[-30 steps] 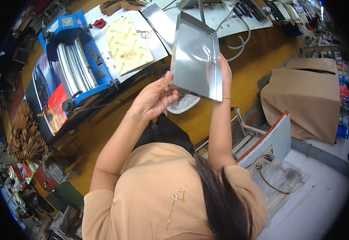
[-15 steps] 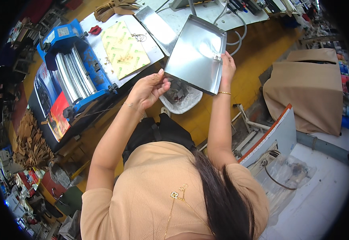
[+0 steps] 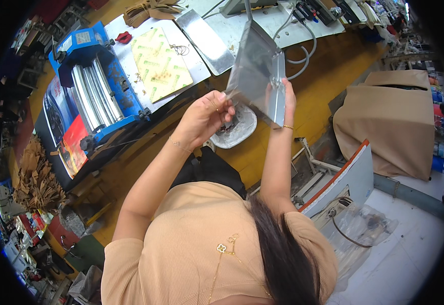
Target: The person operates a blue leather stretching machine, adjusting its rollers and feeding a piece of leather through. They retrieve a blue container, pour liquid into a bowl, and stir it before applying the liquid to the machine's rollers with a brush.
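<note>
A shiny shallow metal tray [image 3: 256, 71] is held up in front of me, tilted steeply on its side. My right hand [image 3: 288, 101] grips its right edge, with part of the fingers hidden behind the rim. My left hand [image 3: 209, 118] is closed, thumb and fingertips pinched at the tray's lower left corner. Something small and brownish shows at those fingertips, too blurred to make out. Below the tray stands a bin [image 3: 239, 129] with a pale plastic liner and dark scraps inside.
A blue roller machine [image 3: 97, 94] stands left on the table, beside a yellow-green patterned board [image 3: 161, 63]. A flat metal sheet [image 3: 206, 43] lies farther back. Brown strips [image 3: 148, 11] lie at the far edge. A brown cover [image 3: 387, 124] drapes something at right.
The tray has been tipped from nearly facing me to a steep sideways tilt. My left hand has moved slightly right, its fingers closing more tightly at the corner.
</note>
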Available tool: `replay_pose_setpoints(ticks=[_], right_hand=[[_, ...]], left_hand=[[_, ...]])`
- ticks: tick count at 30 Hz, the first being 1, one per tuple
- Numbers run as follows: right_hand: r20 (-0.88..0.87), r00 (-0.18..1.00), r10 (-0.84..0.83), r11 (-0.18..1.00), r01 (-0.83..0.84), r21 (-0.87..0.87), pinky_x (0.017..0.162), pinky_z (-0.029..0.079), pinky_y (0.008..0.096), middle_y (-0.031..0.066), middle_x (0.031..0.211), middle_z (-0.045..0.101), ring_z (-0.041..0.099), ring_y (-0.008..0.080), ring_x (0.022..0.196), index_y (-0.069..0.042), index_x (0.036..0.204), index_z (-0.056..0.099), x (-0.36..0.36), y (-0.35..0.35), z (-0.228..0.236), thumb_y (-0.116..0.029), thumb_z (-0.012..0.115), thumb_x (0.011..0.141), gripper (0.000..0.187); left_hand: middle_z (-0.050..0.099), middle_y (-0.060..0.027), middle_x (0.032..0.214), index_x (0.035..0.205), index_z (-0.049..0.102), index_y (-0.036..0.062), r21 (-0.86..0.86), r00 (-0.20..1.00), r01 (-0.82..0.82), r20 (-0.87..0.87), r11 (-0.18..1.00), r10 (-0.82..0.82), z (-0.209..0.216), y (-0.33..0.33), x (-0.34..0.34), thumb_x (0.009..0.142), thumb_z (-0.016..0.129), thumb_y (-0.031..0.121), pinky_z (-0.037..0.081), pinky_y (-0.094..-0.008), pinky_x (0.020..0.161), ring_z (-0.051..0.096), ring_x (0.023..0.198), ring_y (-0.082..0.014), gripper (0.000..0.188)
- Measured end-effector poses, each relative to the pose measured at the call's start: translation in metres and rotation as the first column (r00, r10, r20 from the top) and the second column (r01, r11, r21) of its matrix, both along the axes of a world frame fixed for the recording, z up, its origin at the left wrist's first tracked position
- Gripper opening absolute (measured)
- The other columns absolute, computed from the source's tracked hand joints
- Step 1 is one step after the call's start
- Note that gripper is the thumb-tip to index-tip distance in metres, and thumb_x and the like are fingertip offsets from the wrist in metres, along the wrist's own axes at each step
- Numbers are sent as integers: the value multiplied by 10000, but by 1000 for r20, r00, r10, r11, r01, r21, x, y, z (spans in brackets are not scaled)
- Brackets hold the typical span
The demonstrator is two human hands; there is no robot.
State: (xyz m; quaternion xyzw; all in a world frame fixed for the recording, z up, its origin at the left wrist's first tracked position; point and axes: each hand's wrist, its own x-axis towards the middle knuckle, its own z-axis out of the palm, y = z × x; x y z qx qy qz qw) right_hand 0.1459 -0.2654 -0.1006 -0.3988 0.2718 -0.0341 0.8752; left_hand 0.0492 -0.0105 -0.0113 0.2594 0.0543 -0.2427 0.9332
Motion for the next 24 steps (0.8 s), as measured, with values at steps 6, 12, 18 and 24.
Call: replay_pose_setpoints(ticks=[6,12,18,24], right_hand=[[5,999,-42,982,40,186,639,560,304,105,879,676,663,218,713,-7,1032,608,9,-27,-8,-200,592,895,238],[-42,979,-199,886,198,420,579,616,291,140,813,664,671,231,667,57,998,595,18,-56,-21,-67,526,904,170],[-139,981,-139,378,182,908,718,644,371,192,1025,658,672,316,961,50,1038,673,3,-74,-54,-76,630,895,196],[-44,999,7,132,43,990,657,619,383,285,1259,508,655,341,1019,-33,1077,716,-23,-62,-47,-169,583,895,264]], left_hand=[[642,-120,1033,800,524,86,160,996,-82,-32,984,88,18,1,-21,913,648,102,499,-270,732,613,842,-148,168],[664,-135,968,739,500,106,0,967,-256,18,967,256,30,29,-2,889,652,49,529,-254,675,637,766,-140,222],[666,-118,886,926,562,64,78,987,-145,78,986,138,36,48,7,905,661,49,531,-241,604,641,694,-135,103],[555,5,807,1121,619,-23,170,995,62,-82,983,-49,-1,5,6,1006,513,101,450,-225,668,515,719,-84,200]])
